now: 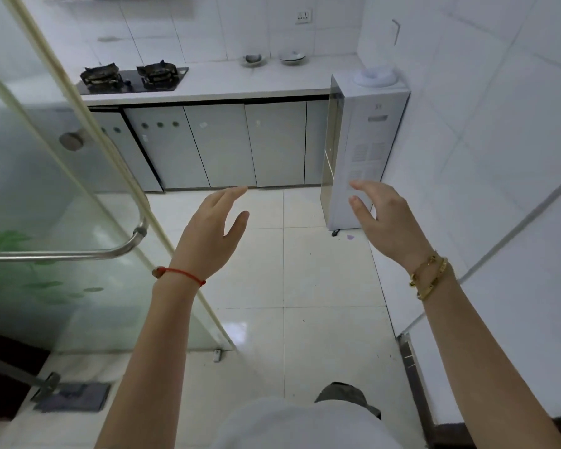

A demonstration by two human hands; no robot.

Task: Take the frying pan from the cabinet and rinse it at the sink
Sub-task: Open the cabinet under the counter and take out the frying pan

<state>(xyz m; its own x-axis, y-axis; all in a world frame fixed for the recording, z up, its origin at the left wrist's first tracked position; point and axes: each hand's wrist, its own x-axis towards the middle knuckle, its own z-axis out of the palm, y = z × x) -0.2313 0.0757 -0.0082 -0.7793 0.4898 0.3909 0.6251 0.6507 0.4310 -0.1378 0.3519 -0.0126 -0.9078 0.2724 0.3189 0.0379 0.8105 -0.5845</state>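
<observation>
Frying pan: not in sight; the grey flat-fronted cabinet doors (221,144) under the white table (256,81) are closed. Left hand (212,226) and right hand (386,218) hover over the floor, each grip wide, holding nothing. Two pale bowls (274,58) sit on the table.

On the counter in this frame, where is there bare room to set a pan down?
The counter is bare between the stove and the two bowls, and in front of them toward the dispenser. The left end is taken up by the stove.
</observation>
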